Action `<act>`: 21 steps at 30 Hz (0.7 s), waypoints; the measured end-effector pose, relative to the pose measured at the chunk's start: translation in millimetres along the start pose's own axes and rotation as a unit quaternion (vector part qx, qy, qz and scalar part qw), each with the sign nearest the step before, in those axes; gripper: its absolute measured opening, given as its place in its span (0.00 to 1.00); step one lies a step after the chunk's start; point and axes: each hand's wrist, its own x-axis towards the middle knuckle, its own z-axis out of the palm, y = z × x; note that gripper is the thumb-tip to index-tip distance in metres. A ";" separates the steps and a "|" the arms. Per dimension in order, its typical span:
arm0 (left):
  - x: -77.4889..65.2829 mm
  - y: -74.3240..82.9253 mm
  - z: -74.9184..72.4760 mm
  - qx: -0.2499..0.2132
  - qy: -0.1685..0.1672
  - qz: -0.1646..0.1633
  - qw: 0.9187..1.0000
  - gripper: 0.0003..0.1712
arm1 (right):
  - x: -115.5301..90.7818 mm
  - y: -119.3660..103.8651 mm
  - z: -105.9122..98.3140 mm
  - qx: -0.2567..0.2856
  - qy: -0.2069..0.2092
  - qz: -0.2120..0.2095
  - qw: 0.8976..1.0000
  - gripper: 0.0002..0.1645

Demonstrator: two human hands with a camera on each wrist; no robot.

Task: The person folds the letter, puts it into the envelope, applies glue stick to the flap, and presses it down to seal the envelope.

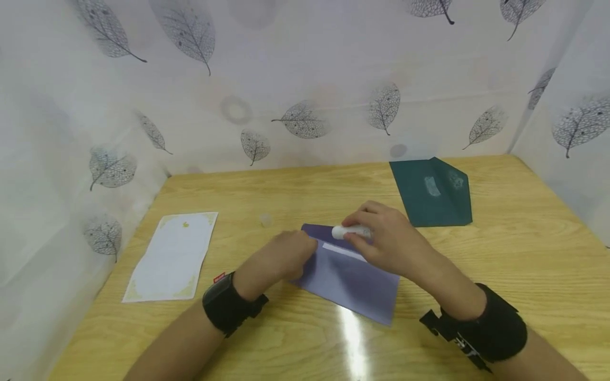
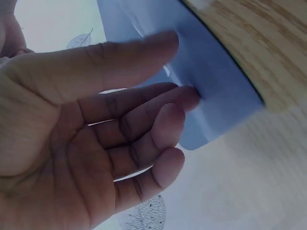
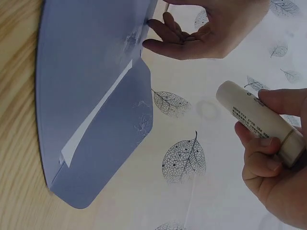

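Observation:
A light purple envelope [image 1: 355,280] lies on the table, its flap [image 3: 108,143] folded open. A strip of white paper [image 1: 344,251] shows at its mouth. Clear, shiny smears mark the flap and the envelope near its left end. My left hand [image 1: 293,254] holds the envelope at that end, thumb and fingertips against the paper in the left wrist view. With thumb and curled fingers, my right hand [image 1: 388,238] grips a white glue stick [image 3: 256,115] with small dark print. In the head view the stick points left over the flap.
Toward the back right lies a dark green envelope [image 1: 419,196] with whitish patches on it. A white sheet with gold corner decoration [image 1: 171,259] is on the left of the wooden table [image 1: 267,338]. Leaf-patterned curtains [image 1: 314,69] enclose the back and sides.

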 end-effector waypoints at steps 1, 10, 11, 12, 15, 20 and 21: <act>-0.1 0.4 0.0 0.007 -0.003 -0.002 1.000 0.11 | 0.0 0.0 0.3 0.000 0.002 -0.006 1.000 0.10; 2.7 -4.8 2.8 0.038 -0.001 0.018 0.999 0.31 | 2.4 4.6 4.7 0.008 -0.036 -0.058 0.998 0.14; 2.9 -5.2 3.3 0.035 -0.003 0.021 0.999 0.35 | 2.5 5.0 5.3 0.010 -0.044 -0.060 0.997 0.14; 3.1 -5.3 3.5 0.030 -0.006 0.022 0.999 0.39 | 2.5 5.3 5.7 0.010 -0.050 -0.062 0.997 0.14; 3.9 -4.8 3.4 0.018 -0.012 0.025 0.999 0.47 | 2.4 6.3 6.2 0.013 -0.067 -0.062 0.996 0.12; 5.6 -1.7 3.8 0.015 -0.005 0.030 0.999 0.48 | 2.6 9.0 7.4 0.027 -0.109 -0.055 0.992 0.10; 6.0 -0.9 4.1 0.017 -0.001 0.032 0.999 0.48 | 2.7 9.8 7.7 0.030 -0.116 -0.053 0.991 0.10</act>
